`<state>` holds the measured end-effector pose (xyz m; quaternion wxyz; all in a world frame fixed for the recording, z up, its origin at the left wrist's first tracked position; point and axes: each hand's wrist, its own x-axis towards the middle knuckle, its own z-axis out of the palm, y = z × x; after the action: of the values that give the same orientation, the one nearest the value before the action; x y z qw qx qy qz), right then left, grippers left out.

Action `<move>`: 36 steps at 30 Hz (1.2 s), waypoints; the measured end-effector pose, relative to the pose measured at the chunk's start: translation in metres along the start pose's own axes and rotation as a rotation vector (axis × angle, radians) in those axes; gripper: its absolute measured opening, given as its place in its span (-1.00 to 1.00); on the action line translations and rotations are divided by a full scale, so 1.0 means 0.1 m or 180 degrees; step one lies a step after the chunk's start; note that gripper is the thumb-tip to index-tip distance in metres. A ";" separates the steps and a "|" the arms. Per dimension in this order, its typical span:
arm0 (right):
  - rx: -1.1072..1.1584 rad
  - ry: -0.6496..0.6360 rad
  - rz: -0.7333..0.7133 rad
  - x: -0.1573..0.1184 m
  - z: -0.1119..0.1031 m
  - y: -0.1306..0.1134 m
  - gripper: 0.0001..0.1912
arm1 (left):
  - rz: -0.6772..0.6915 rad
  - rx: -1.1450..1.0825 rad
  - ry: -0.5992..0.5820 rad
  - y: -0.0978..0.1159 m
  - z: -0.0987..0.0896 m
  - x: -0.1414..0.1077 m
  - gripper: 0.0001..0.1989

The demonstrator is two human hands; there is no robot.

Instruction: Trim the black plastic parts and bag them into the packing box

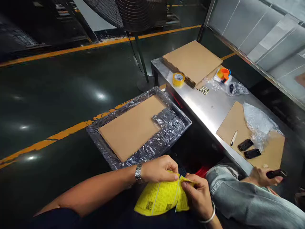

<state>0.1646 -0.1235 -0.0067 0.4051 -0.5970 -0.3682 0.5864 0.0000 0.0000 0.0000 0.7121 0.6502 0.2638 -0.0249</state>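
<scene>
A yellow printed paper sheet (158,195) with QR codes and white dividing lines is between my two hands, low in the view. My left hand (160,169), with a metal watch at the wrist, pinches its top edge. On the other side, my right hand (199,194), wearing a bangle, grips the sheet's right part (183,202) between thumb and fingers. A gap runs down from the top edge between the hands; whether the two parts are fully separate, I cannot tell. Just beyond my hands stands a crate (107,156) lined with dark plastic film, with a cardboard sheet (133,127) in it.
A metal table (205,111) carries stacked cardboard (194,60), yellow tape (178,79), an orange tape dispenser (224,74), a cutter knife (233,138) and black parts (246,145). Close on my right, a co-worker's hand (259,176) holds a black part (276,173). A fan (133,14) stands behind.
</scene>
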 end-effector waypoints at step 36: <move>-0.0421 -0.0025 -0.0075 -0.10 0.04 -0.12 -0.79 | -0.0036 -0.0574 0.0110 -0.08 0.01 0.01 -0.80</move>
<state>0.1607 -0.1276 0.0087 0.3702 -0.6159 -0.4148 0.5583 -0.0024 -0.0019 -0.0079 0.7629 0.5822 0.2809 0.0062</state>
